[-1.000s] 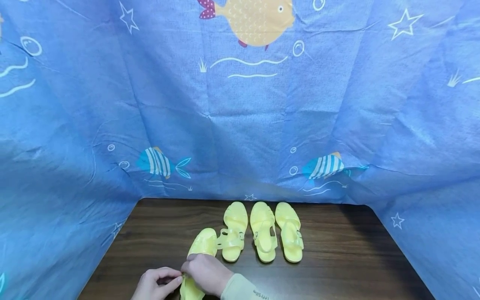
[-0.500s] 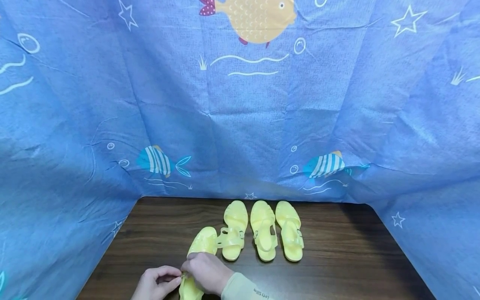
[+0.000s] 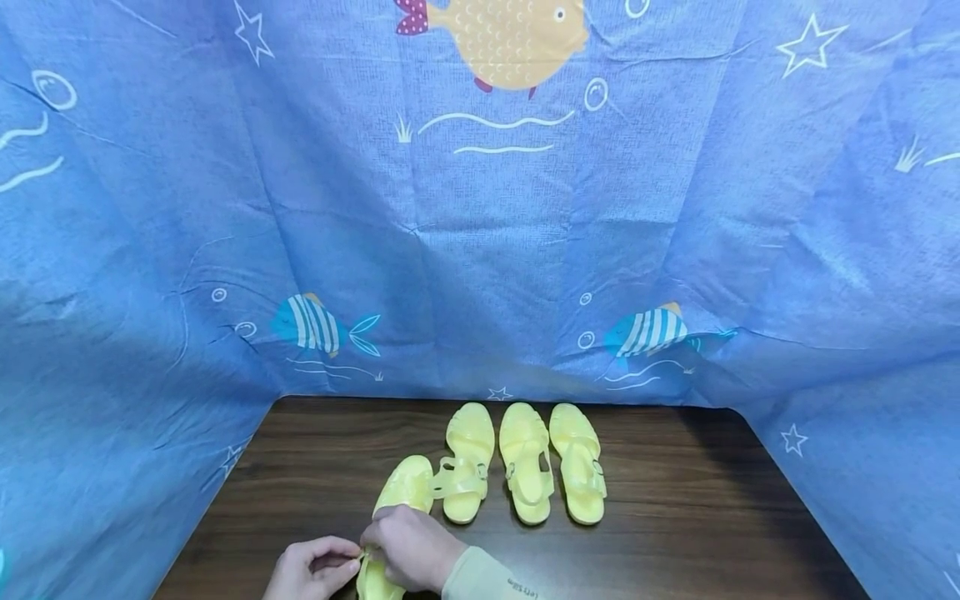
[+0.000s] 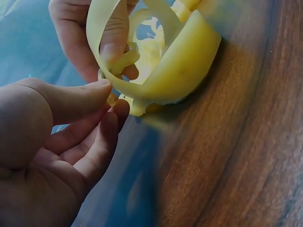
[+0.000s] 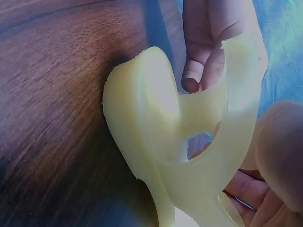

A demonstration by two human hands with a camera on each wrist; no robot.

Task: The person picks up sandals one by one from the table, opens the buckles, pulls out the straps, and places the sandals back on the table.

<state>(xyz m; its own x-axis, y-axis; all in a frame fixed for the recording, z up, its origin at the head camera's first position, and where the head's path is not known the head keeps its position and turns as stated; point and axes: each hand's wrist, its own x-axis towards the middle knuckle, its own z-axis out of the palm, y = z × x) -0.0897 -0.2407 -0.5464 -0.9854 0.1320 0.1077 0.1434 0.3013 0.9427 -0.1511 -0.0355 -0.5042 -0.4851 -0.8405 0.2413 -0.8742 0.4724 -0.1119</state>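
i look down through the head view and find the yellow sandal (image 3: 405, 487) low in the picture, left of centre, on the dark wooden table (image 3: 675, 533). its long axis runs mostly away from the person: toe forward and a little to the right, heel back, its side strap facing left. that slant is the relation i judge matters most, since the strap work sits on the sandal's left flank.

the left hand (image 3: 309, 568) is nearer that flank. it comes in from the left, and the left wrist view shows thumb and fingertips pinched together on the strap tip (image 4: 111, 99). the right hand (image 3: 416, 546) lies across the sandal from the right, hiding its middle in the head view. in the left wrist view its thumb presses the strap (image 4: 125, 59) against a finger, so i read it as clamped there. whether the strap sits in a buckle i cannot tell.

beyond the toe, to the right, three more sandals stand side by side: the left one (image 3: 471, 429) with its strap loose towards the held sandal, the middle one (image 3: 522, 425) and the right one (image 3: 576, 429).
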